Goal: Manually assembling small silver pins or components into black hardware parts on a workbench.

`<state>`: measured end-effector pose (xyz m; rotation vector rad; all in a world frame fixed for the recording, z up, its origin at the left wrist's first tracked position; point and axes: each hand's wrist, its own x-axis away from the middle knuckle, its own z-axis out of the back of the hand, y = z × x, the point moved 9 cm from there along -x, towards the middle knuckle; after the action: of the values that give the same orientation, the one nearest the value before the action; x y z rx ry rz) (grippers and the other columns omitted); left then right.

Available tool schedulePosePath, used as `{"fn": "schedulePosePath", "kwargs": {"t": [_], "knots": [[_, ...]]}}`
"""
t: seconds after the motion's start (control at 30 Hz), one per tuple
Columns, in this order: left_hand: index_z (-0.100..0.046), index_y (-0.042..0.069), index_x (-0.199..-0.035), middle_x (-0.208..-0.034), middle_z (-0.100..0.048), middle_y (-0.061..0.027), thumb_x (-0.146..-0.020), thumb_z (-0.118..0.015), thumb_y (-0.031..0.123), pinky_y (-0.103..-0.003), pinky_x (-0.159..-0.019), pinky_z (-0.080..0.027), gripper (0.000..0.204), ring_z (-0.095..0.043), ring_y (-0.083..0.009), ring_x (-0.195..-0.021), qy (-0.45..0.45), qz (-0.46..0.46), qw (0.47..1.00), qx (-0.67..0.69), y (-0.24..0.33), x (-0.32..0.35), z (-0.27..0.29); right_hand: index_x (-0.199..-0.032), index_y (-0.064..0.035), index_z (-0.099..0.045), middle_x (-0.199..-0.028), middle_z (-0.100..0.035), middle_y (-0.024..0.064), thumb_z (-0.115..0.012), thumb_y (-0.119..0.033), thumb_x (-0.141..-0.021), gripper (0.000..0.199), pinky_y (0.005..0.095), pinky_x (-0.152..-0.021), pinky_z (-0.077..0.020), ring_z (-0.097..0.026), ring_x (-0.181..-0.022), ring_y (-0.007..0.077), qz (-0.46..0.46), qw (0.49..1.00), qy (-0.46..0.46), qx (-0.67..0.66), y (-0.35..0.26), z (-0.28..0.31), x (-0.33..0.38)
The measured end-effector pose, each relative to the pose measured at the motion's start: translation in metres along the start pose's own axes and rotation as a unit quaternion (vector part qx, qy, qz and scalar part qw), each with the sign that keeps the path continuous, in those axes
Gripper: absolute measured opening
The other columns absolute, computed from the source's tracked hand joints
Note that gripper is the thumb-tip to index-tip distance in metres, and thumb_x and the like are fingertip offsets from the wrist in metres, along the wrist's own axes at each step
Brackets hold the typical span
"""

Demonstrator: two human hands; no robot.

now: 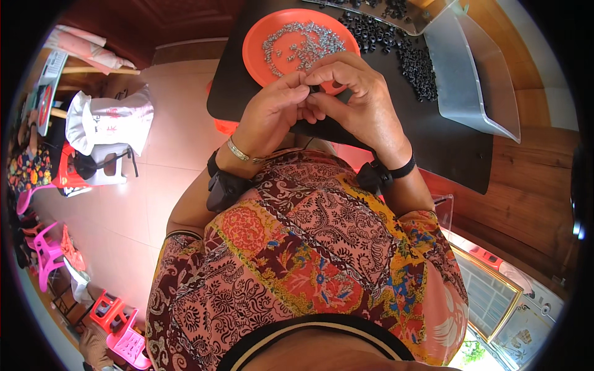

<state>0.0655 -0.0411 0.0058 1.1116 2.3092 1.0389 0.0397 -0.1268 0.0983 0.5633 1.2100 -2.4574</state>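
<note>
Small black part: we saw a tiny dark piece (315, 89) pinched between the fingertips of both hands, just above the near edge of the dark table; its shape was too small for us to make out.
Which hand was nearer: both touched it; the right hand (356, 99) closed over it from the right, the left hand (272, 111) met it from the left, so it lay at the meeting point.
Left hand: fingers curled together, tips pressed on the part.
Right hand: fingers bent together, thumb and forefinger clamped on the part.
Orange plate (257, 59): just beyond the hands, scattered with small silvery metal pieces (303, 43).
Black rings (414, 68): a loose heap on the table (445, 142), beyond and right of the right hand.
Clear plastic tray (476, 80): farther right, beside the heap.
</note>
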Motion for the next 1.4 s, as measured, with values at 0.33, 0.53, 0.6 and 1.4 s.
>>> {"fn": "schedulePosePath", "kwargs": {"t": [0.33,0.53,0.6,1.4], "knots": [[-0.054,0.000,-0.112,-0.094,-0.061,-0.0045,-0.095,-0.048,0.023,-0.025,-0.076,-0.044,0.029,-0.059,-0.0134,-0.085,0.040,-0.021,0.998,-0.046,0.015,0.017,0.023,-0.092,-0.0053,-0.068,-0.090,-0.064,0.0067,-0.073,0.001,-0.069,0.024,0.0308,-0.074,-0.0522,-0.064,-0.086,0.0215,0.049,0.997,-0.053,0.038,-0.013,-0.026,-0.017],[-0.056,0.001,-0.106,-0.092,-0.063,-0.0058,-0.095,-0.048,0.023,-0.026,-0.074,-0.044,0.026,-0.060,-0.0147,-0.081,0.069,-0.034,0.997,-0.022,0.018,0.023,0.037,-0.090,-0.0055,-0.066,-0.085,-0.063,0.0089,-0.072,-0.002,-0.069,0.022,0.0361,-0.070,-0.0511,-0.062,-0.082,0.0286,0.062,0.997,-0.054,0.011,-0.015,-0.034,-0.025],[-0.057,0.001,-0.104,-0.091,-0.064,-0.0063,-0.096,-0.048,0.023,-0.026,-0.073,-0.045,0.025,-0.061,-0.0154,-0.080,0.086,-0.046,0.995,-0.014,0.020,0.023,0.045,-0.091,-0.0055,-0.067,-0.084,-0.063,0.0095,-0.071,-0.003,-0.070,0.021,0.0361,-0.070,-0.0510,-0.062,-0.082,0.0288,0.019,0.997,-0.068,0.004,0.000,-0.033,-0.026],[-0.058,0.003,-0.093,-0.089,-0.063,-0.0090,-0.095,-0.047,0.021,-0.030,-0.071,-0.046,0.022,-0.061,-0.0201,-0.077,0.119,-0.069,0.987,0.086,0.020,0.029,0.068,-0.088,-0.0066,-0.067,-0.081,-0.063,0.0106,-0.065,-0.011,-0.079,0.011,0.0381,-0.070,-0.0499,-0.062,-0.078,0.0304,0.012,0.953,-0.150,0.264,0.050,-0.024,-0.027]]}}
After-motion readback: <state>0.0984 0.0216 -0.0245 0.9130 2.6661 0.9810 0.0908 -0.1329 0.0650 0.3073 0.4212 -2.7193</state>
